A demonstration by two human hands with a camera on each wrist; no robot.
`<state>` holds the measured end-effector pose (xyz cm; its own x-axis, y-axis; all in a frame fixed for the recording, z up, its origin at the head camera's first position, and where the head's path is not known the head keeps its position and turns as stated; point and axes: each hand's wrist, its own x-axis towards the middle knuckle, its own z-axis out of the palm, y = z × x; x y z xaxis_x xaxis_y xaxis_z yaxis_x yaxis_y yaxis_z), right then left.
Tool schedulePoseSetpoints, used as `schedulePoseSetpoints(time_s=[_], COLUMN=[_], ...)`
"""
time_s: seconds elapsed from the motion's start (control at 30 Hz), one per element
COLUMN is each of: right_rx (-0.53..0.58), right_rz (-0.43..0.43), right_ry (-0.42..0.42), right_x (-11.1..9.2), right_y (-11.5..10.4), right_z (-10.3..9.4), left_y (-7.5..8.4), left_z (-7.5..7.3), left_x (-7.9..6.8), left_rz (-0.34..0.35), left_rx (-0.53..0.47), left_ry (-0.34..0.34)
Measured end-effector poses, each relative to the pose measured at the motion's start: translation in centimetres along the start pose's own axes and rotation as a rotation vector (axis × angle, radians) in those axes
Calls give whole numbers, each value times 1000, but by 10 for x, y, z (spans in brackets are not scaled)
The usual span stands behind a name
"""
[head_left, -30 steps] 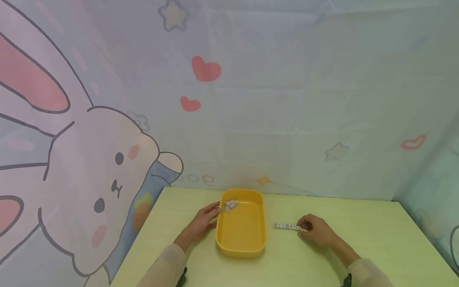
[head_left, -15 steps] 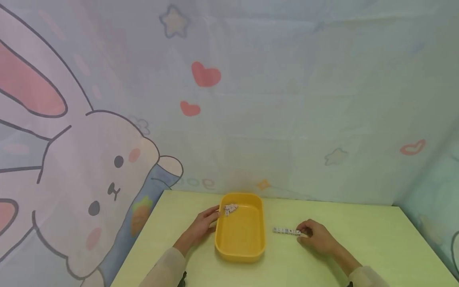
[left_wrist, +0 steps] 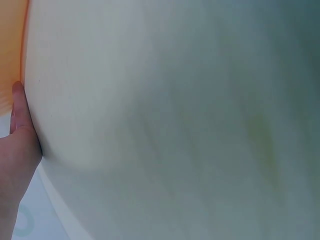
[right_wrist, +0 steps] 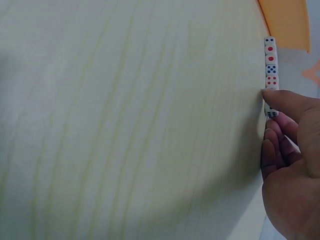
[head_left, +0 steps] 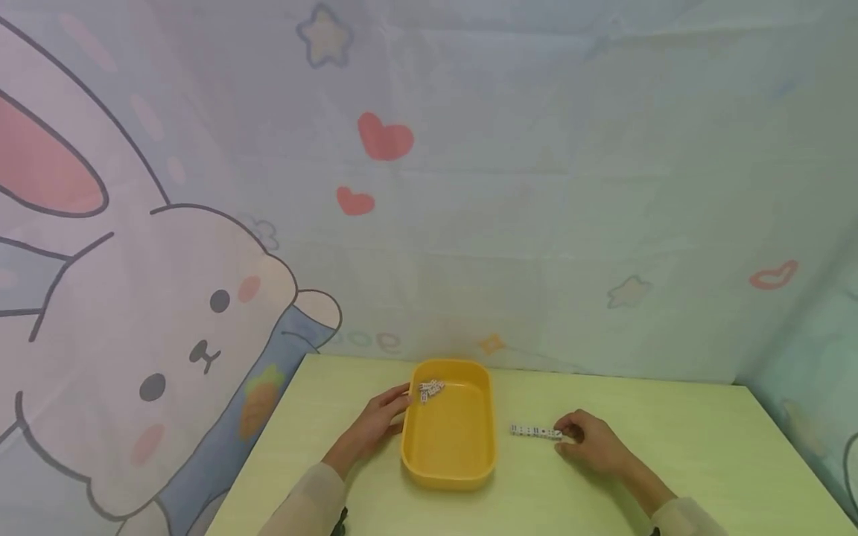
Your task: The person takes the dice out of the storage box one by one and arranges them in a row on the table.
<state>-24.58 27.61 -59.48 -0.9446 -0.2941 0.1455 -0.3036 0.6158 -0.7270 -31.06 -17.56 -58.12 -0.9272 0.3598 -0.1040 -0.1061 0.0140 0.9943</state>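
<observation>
On the table, a row of small white dice (head_left: 535, 431) with red and dark dots stands to the right of a yellow tray (head_left: 449, 482). My right hand (head_left: 595, 444) is at the row's right end, thumb and fingers pinching the end die (right_wrist: 271, 114), which they partly cover. In the right wrist view the other dice in the line touch each other. My left hand (head_left: 375, 424) rests against the tray's left side, fingers fairly straight along the outer wall and fingertips near the rim. Several more dice (head_left: 430, 390) lie loosely in the tray's far left corner.
The pale yellow-green table (head_left: 670, 447) extends to the right of my right hand. Behind it hangs a printed cloth backdrop (head_left: 503, 223) with a rabbit, hearts and stars. A dark cable (head_left: 847, 461) shows at the far right edge.
The head view has shifted slightly. My right thumb and fingers have parted a little at the row's right end, and its end now shows more. My left hand stays at the tray.
</observation>
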Motion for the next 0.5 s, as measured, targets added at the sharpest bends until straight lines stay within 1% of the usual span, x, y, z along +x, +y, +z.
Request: schedulePoseSetpoints(time_s=[0.17, 0.5], right_rx=[-4, 4], right_rz=[0, 13], right_ry=[-5, -9], right_x=[-2, -1], right_y=[-1, 0], right_z=[0, 0], left_y=[-1, -4], left_z=[0, -1], left_x=[-1, 3], left_rz=[-2, 4], left_rx=[-12, -12], left_ry=[-1, -3])
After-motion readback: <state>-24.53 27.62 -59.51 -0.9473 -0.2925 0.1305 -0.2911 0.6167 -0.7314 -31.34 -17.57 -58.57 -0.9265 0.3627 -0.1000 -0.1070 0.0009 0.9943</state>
